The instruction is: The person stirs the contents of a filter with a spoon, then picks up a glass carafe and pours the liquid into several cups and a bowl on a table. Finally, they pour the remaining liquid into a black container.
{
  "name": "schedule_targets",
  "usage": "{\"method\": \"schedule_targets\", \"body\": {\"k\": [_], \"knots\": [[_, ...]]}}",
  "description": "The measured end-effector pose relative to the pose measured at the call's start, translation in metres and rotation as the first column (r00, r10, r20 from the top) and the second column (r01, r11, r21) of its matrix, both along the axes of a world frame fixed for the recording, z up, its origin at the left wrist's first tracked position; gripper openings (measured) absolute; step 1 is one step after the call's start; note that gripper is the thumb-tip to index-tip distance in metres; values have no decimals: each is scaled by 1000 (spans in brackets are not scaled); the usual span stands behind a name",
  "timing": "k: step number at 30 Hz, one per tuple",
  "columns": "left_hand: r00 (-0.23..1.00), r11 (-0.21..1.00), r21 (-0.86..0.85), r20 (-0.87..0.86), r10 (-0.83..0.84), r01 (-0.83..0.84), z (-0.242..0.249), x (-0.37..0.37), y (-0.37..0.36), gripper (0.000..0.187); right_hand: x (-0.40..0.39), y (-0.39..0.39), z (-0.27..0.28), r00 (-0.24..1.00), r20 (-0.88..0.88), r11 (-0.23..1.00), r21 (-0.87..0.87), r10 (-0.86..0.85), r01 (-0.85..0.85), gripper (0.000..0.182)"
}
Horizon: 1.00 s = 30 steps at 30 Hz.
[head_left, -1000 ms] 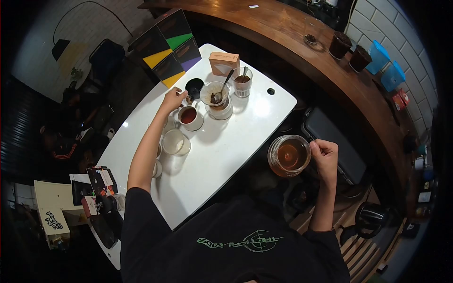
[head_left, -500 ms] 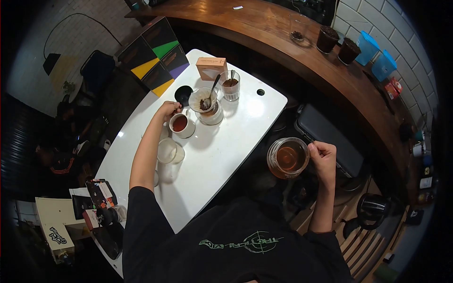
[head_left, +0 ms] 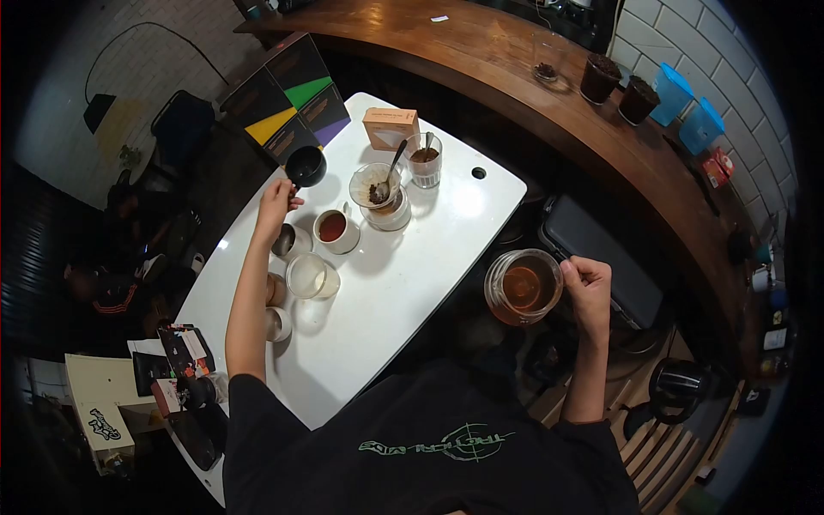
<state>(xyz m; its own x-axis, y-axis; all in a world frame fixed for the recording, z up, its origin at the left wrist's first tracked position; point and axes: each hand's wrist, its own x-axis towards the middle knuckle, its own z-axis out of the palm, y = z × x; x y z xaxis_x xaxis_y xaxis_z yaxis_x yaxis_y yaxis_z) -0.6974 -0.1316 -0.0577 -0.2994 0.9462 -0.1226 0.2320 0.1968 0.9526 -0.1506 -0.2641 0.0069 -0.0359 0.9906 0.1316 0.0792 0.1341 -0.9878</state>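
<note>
My left hand (head_left: pixel 276 202) is closed on the handle of a black cup (head_left: pixel 306 166) at the far left of the white table. In my right hand (head_left: pixel 589 287), off the table's right edge, a glass coffee server (head_left: pixel 522 287) with brown liquid is gripped by its handle. A white mug (head_left: pixel 336 232) of reddish-brown drink stands right of my left forearm. Behind it a dripper (head_left: pixel 375 184) with a filter, dark grounds and a spoon sits on a second glass server (head_left: pixel 389 215). Nearer me is a glass pitcher (head_left: pixel 312 276) with a little pale liquid.
A tumbler (head_left: pixel 425 163) of grounds with a spoon stands by an orange filter box (head_left: pixel 390 129). Several small cups (head_left: pixel 276 324) line the table's left side. Dark boxes (head_left: pixel 287 103) stand behind. A wooden counter (head_left: pixel 481 43) curves around the right, with a kettle (head_left: pixel 678 386) below.
My left hand has moved left with the black cup, away from the dripper and white mug. Small cups once hidden by my forearm now show. My right hand stays with the server.
</note>
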Motion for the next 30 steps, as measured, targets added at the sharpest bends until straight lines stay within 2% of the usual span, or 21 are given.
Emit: {"method": "schedule_targets", "body": {"k": [2, 6, 8, 9, 13, 15, 17, 19, 21, 24, 30], "knots": [[999, 993, 117, 11, -30, 29, 28, 7, -34, 26, -2, 2, 3, 1000, -17, 1000, 3, 5, -5, 42], [999, 987, 163, 37, 6, -12, 75, 42, -104, 26, -7, 6, 13, 999, 22, 999, 35, 35, -36, 42], [988, 981, 193, 142, -55, 26, 83, 65, -136, 27, -10, 9, 21, 998, 23, 998, 40, 52, -53, 42], [988, 980, 185, 124, -92, 68, 83, 78, -150, 34, -12, 11, 29, 995, 65, 994, 75, 74, -78, 42], [972, 972, 144, 115, -204, 187, 83, 141, -198, 33, -15, 22, 51, 980, 136, 972, 167, 143, -165, 41], [946, 965, 108, 196, -257, 239, 68, 163, -212, 31, -20, 24, 66, 974, 159, 967, 168, 164, -190, 40], [906, 956, 139, 310, -289, 258, 58, 185, -220, 31, -24, 26, 76, 945, 254, 942, 209, 206, -261, 39], [906, 956, 126, 307, -290, 264, 51, 199, -224, 32, -31, 26, 86, 934, 281, 941, 190, 220, -279, 36], [908, 956, 136, 305, -289, 259, 45, 208, -225, 35, -39, 27, 93, 898, 345, 898, 243, 274, -367, 32], [940, 964, 86, 215, -266, 254, 39, 218, -226, 36, -51, 26, 100, 849, 443, 859, 271, 290, -435, 29], [950, 958, 124, 144, -277, 260, 46, 233, -227, 35, -70, 23, 113, 691, 685, 753, 324, 232, -573, 26]]}}
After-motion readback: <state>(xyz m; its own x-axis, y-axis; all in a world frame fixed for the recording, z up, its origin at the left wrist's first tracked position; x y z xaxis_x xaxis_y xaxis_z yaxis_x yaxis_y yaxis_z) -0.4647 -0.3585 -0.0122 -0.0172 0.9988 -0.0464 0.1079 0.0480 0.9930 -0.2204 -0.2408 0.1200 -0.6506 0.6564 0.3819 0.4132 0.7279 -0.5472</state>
